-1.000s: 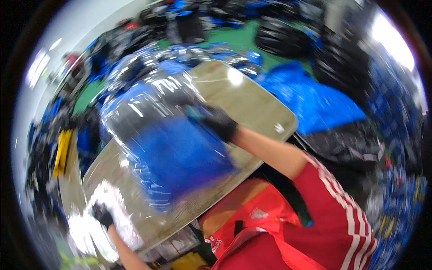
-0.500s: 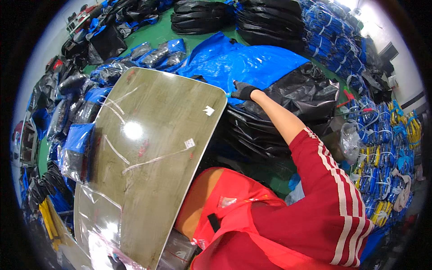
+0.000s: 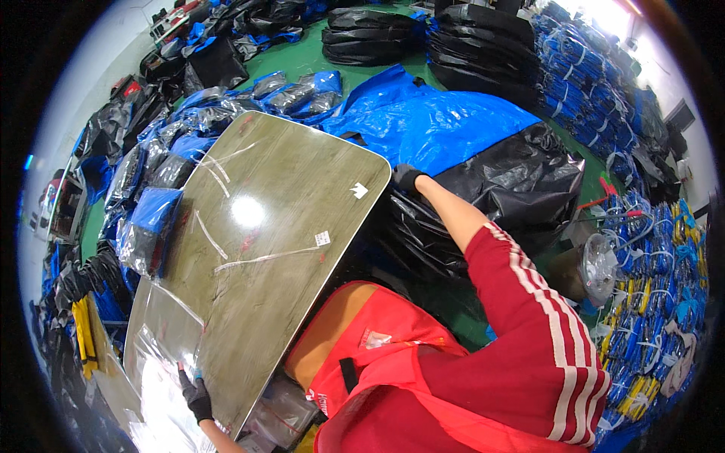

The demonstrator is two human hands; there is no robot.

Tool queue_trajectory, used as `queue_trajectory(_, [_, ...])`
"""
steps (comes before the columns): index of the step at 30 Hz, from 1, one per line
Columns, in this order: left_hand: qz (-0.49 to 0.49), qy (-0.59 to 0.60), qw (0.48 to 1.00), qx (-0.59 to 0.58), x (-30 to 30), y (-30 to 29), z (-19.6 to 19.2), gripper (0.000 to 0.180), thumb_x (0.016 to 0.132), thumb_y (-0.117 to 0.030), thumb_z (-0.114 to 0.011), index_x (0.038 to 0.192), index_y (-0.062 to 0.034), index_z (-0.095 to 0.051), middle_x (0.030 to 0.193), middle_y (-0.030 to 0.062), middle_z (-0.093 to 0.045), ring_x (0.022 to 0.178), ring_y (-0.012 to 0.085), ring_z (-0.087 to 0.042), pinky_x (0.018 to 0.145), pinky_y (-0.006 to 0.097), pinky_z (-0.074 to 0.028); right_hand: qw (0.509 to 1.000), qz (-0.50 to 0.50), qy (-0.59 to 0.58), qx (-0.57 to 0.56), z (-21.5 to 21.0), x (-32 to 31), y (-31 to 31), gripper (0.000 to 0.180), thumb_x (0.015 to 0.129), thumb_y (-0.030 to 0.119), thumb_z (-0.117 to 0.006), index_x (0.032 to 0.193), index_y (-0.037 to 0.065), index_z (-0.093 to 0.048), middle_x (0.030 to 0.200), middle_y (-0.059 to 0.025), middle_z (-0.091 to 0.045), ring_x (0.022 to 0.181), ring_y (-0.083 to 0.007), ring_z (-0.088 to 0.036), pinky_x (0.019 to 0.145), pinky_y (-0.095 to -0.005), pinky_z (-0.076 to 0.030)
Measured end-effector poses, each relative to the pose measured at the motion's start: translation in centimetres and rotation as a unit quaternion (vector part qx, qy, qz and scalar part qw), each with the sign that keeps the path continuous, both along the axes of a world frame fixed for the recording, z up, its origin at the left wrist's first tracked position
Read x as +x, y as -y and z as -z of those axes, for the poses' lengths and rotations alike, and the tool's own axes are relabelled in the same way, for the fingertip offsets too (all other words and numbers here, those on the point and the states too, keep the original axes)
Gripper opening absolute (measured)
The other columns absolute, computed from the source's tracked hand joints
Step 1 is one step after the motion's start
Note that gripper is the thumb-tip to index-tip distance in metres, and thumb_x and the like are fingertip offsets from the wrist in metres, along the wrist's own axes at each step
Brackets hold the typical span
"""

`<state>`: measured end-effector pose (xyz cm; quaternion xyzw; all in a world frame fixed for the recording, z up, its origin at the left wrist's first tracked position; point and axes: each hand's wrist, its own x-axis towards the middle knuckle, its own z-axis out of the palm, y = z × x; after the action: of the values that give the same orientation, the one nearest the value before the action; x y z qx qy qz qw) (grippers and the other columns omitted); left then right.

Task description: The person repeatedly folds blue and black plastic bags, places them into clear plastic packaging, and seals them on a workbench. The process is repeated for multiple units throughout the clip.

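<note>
My left hand (image 3: pixel 198 399), in a black glove, is at the lower left over the wood-patterned table (image 3: pixel 264 302). Its fingers are stretched out and apart beside shiny clear plastic bags (image 3: pixel 162 355). My right hand (image 3: pixel 408 178), also gloved in black, is past the table's far right corner, by the near side of a large blue and black plastic sheet (image 3: pixel 445 124). This sheet drapes over a pile of black folded plastic. The right fingers blend into the dark material, so their grip is hidden.
A folded blue and black packet (image 3: pixel 151 230) lies on the table's left edge. Similar packets are heaped behind it. Black stacks (image 3: pixel 483 49) stand on the green floor at the back. Bundled blue and yellow items (image 3: pixel 642 302) are piled along the right. An orange-brown seat (image 3: pixel 325 332) is close to me.
My left hand has come further into view beside the clear bags, its fingers now showing. My right hand has come nearer, off the blue part to the table corner. The view has shifted slightly.
</note>
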<state>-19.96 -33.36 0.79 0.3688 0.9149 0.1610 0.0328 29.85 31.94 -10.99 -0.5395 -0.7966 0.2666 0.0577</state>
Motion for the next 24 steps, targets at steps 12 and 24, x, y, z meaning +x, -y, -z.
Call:
queue_trajectory(12, [0.01, 0.164, 0.986, 0.007, 9.9, -3.5, -0.4, 0.056, 0.095, -0.03, -0.053, 0.145, -0.012, -0.036, 0.142, 0.0191, -0.045, 0.131, 0.0338, -0.042, 0.106, 0.04, -0.033, 0.98, -0.186, -0.067, 0.001, 2.9, 1.2, 0.6, 0.048, 0.073, 0.044, -0.064, 0.092, 0.0, -0.068, 0.091, -0.0256, -0.067, 0.082, -0.0338, -0.066, 0.071, -0.042, -0.05])
queue_trajectory(24, [0.015, 0.478, 0.831, 0.284, 8.3, -8.1, 1.2, 0.047, 0.101, -0.03, -0.046, 0.13, 0.0073, -0.048, 0.124, 0.0175, -0.057, 0.115, 0.0255, -0.056, 0.1, 0.037, -0.045, 0.9, -0.125, -0.416, 0.05, -17.9, 3.1, 12.3, 0.033, 0.086, 0.038, -0.067, 0.094, 0.006, -0.072, 0.069, -0.0014, -0.064, 0.064, -0.0093, -0.054, 0.06, -0.0294, -0.047])
